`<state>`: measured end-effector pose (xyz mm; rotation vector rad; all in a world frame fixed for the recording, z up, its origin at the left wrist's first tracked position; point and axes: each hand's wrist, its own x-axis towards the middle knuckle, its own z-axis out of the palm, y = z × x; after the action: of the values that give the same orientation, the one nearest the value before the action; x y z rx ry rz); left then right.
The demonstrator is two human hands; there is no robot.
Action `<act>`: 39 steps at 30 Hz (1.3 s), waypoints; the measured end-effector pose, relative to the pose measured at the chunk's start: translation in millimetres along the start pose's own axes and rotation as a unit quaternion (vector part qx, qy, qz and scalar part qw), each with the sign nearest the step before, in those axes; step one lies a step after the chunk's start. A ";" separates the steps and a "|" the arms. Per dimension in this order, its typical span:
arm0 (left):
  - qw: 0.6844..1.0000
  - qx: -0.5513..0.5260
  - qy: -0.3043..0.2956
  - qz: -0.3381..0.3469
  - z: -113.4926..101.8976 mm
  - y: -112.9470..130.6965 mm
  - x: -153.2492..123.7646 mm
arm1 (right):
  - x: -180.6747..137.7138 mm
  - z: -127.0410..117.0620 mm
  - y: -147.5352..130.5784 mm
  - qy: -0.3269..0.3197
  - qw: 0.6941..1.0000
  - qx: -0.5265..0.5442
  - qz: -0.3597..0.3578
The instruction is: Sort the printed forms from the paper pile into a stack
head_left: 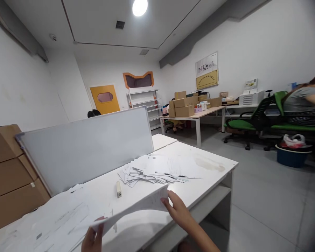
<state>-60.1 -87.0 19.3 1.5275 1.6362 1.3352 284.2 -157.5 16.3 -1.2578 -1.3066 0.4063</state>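
Observation:
Between my two hands a sheet of paper (139,204) is stretched just above the front of the white desk (202,157). My left hand (93,235) pinches its near left end, and my right hand (175,207) grips the right end between thumb and fingers. Whether it is one sheet or several I cannot tell. A small pale stapler (118,189) lies on the desk beyond the paper. Behind it spreads a messy pile of papers (149,173). More loose sheets (65,217) cover the desk to the left of my left hand.
A whiteboard (94,147) stands along the desk's back edge. Brown cartons (7,175) are stacked at the left. Across the room are a table with boxes (185,105), green chairs (241,123), a blue tub (292,156) and a seated person (304,101).

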 end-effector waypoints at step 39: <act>0.987 -0.136 -0.085 0.018 6.6 -32.7 11.0 | 17.3 30.2 41.3 -0.034 0.981 0.165 0.102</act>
<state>-70.6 -70.4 -9.9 1.4668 1.2710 1.3451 279.9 -115.2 -16.9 -1.1057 -1.1146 0.7844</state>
